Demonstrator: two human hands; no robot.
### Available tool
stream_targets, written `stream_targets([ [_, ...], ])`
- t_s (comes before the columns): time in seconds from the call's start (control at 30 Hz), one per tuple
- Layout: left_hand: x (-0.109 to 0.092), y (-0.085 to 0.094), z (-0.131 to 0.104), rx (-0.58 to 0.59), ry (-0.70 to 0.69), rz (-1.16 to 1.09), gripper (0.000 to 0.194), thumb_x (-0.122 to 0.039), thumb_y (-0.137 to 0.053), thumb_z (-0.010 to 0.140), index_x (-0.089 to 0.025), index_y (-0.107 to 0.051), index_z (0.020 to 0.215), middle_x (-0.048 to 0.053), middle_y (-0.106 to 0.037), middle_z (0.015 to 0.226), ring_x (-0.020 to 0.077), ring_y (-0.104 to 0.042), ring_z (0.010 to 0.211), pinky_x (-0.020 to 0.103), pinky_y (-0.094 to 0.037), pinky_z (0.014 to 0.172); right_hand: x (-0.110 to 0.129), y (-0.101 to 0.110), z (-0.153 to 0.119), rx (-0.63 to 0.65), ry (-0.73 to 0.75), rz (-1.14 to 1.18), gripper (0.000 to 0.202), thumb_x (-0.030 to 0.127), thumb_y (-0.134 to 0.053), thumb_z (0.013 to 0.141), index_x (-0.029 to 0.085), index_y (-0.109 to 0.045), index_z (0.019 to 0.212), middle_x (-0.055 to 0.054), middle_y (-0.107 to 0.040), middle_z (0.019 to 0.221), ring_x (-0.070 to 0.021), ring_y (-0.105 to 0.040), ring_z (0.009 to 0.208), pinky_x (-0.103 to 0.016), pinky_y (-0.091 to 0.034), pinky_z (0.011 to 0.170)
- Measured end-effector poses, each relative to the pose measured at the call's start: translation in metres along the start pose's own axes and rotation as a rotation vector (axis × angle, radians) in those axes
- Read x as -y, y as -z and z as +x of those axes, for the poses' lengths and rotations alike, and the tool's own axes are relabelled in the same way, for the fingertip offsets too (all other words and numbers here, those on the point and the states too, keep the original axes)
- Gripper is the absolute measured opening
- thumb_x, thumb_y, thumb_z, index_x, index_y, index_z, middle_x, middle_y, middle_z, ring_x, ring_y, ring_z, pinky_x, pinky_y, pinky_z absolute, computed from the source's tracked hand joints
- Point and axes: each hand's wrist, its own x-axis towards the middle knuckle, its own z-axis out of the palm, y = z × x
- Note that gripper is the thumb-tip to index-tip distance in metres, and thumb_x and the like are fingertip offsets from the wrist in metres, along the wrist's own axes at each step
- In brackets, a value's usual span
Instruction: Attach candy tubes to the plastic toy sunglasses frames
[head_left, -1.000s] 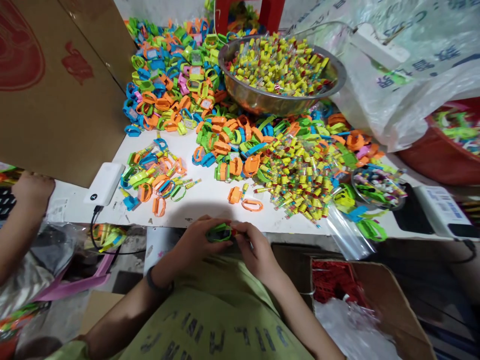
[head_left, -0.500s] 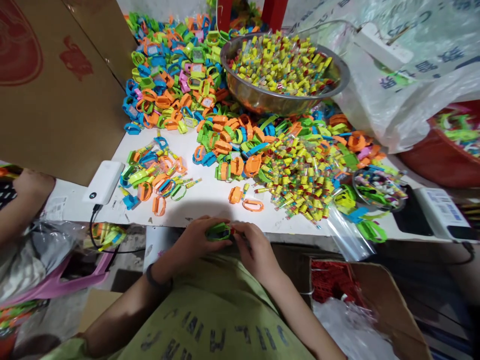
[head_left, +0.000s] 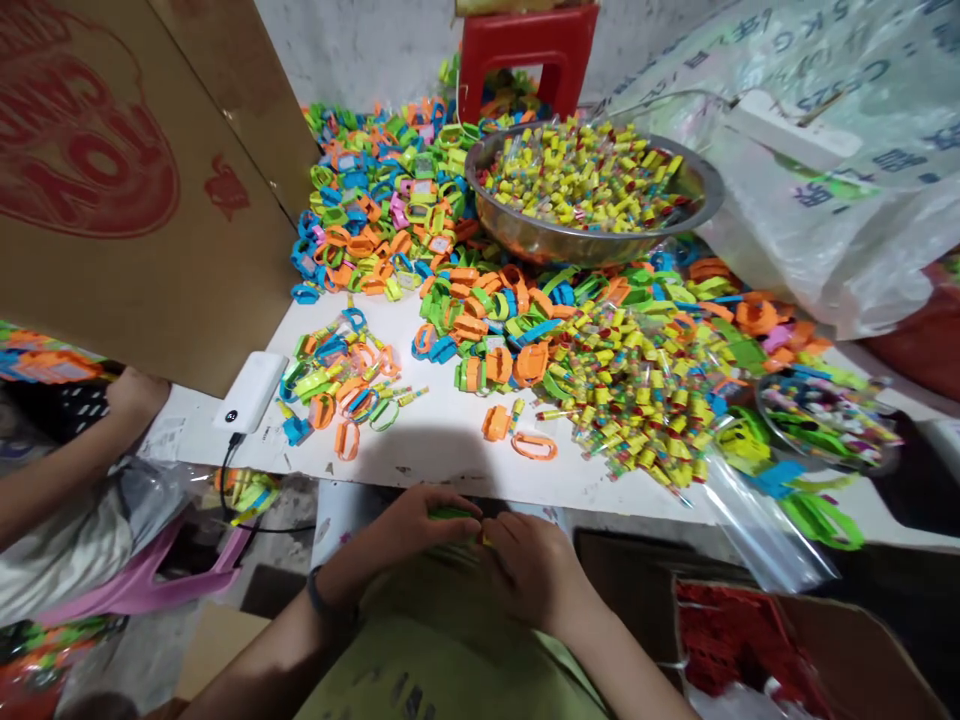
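Note:
Just off the table's front edge, my left hand [head_left: 411,528] is closed around a green toy watch [head_left: 448,513], mostly covered by the fingers. My right hand [head_left: 536,572] meets it, its fingers pinched on a small yellow piece [head_left: 487,541] whose kind is hidden. On the tabletop ahead lie an orange toy watch [head_left: 496,423] and an orange band [head_left: 535,447]. Watches paired with small tubes form a little pile [head_left: 346,385] to the left. A heap of small yellow-labelled candy tubes [head_left: 645,400] spreads to the right.
A metal bowl [head_left: 592,245] full of tubes stands behind, beside heaped colourful watches [head_left: 367,215] and a red stool [head_left: 529,40]. A cardboard box [head_left: 187,290] and white power bank [head_left: 255,388] are at left. Another person's arm [head_left: 75,455] shows at far left.
The view has tilted up and shifted left, so the table contents sit lower and further right. My hands have closed in, covering more of the green toy watch.

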Motion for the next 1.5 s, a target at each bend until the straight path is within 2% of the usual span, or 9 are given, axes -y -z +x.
stream_targets([
  [0.13, -0.01, 0.015, -0.007, -0.106, -0.066, 0.137, 0.04, -0.044, -0.069, 0.078, -0.02, -0.073, 0.11, 0.005, -0.076, 0.106, 0.0253, -0.068, 0.099, 0.034, -0.052, 0.088, -0.007, -0.003, 0.01, -0.093, -0.012, 0.034, 0.015, 0.026, -0.051, 0.093, 0.018, -0.064, 0.095, -0.005, -0.065, 0.082, -0.0212, -0.058, 0.076, -0.031, -0.039, 0.065],
  [0.27, -0.021, 0.064, -0.018, -0.547, -0.154, 0.296, 0.043, -0.051, -0.061, 0.084, -0.023, -0.066, 0.116, 0.007, -0.072, 0.111, 0.0262, -0.067, 0.102, 0.037, -0.052, 0.089, -0.034, 0.012, 0.015, -0.2, -0.189, -0.064, 0.041, 0.038, -0.053, 0.095, 0.016, -0.051, 0.131, -0.013, -0.063, 0.112, -0.0266, -0.057, 0.101, -0.036, -0.044, 0.082],
  [0.43, -0.026, 0.143, -0.025, -1.051, -0.212, 0.69, 0.058, -0.054, -0.052, 0.089, -0.016, -0.054, 0.132, 0.017, -0.063, 0.126, 0.035, -0.056, 0.12, 0.051, -0.042, 0.103, -0.071, 0.027, -0.003, -0.176, -0.412, -0.348, 0.033, 0.033, -0.052, 0.095, 0.022, -0.058, 0.126, -0.012, -0.06, 0.114, -0.028, -0.056, 0.098, -0.038, -0.042, 0.078],
  [0.53, -0.028, 0.153, -0.013, -1.155, -0.18, 0.962, 0.068, -0.054, -0.059, 0.084, -0.012, -0.05, 0.136, 0.023, -0.054, 0.135, 0.0418, -0.048, 0.126, 0.059, -0.036, 0.105, -0.076, 0.025, -0.011, -0.151, -0.464, -0.403, 0.03, 0.031, -0.052, 0.095, 0.023, -0.06, 0.123, -0.011, -0.06, 0.114, -0.0276, -0.055, 0.098, -0.037, -0.04, 0.075],
  [0.9, -0.035, 0.003, 0.103, -0.591, -0.488, 0.765, 0.023, -0.038, -0.059, 0.09, -0.017, -0.07, 0.09, 0.01, -0.065, 0.092, 0.0257, -0.057, 0.093, 0.041, -0.044, 0.087, -0.092, 0.026, 0.031, -0.228, -0.513, -0.489, 0.033, 0.022, -0.048, 0.096, 0.022, -0.059, 0.127, -0.011, -0.058, 0.097, -0.0265, -0.052, 0.089, -0.037, -0.033, 0.074],
  [1.07, -0.026, 0.005, 0.1, -0.515, -0.504, 0.469, 0.018, -0.033, -0.068, 0.081, -0.018, -0.061, 0.071, 0.008, -0.063, 0.098, 0.0251, -0.056, 0.103, 0.041, -0.042, 0.094, -0.103, 0.036, 0.048, -0.142, -0.457, -0.433, 0.019, 0.021, -0.049, 0.095, 0.018, -0.065, 0.106, -0.012, -0.058, 0.096, -0.0265, -0.053, 0.091, -0.037, -0.035, 0.077],
  [1.2, -0.017, 0.018, 0.073, -0.398, -0.36, -0.017, 0.036, -0.044, -0.071, 0.077, -0.019, -0.055, 0.096, 0.001, -0.063, 0.083, 0.017, -0.061, 0.076, 0.031, -0.048, 0.073, -0.1, 0.034, 0.041, -0.36, -0.346, -0.177, 0.014, 0.024, -0.045, 0.096, 0.017, -0.057, 0.099, -0.012, -0.061, 0.1, -0.0266, -0.055, 0.096, -0.039, -0.041, 0.082],
  [1.33, -0.02, 0.022, 0.039, -0.309, -0.379, -0.358, 0.082, -0.05, -0.076, 0.073, -0.022, -0.034, 0.137, 0.003, -0.067, 0.096, 0.0163, -0.065, 0.082, 0.029, -0.049, 0.075, -0.068, 0.028, 0.028, -0.511, -0.333, 0.283, 0.012, 0.027, -0.04, 0.099, 0.02, -0.049, 0.104, -0.006, -0.062, 0.094, -0.0202, -0.06, 0.087, -0.032, -0.047, 0.077],
  [1.5, -0.032, 0.016, 0.014, -0.249, -0.342, -0.421, 0.059, -0.039, -0.083, 0.068, -0.02, -0.055, 0.117, 0.004, -0.068, 0.098, 0.0174, -0.066, 0.089, 0.026, -0.051, 0.076, -0.016, 0.024, 0.02, -0.329, -0.362, 0.558, 0.016, 0.033, -0.037, 0.101, 0.023, -0.049, 0.104, -0.003, -0.062, 0.086, -0.0152, -0.059, 0.071, -0.025, -0.048, 0.063],
])
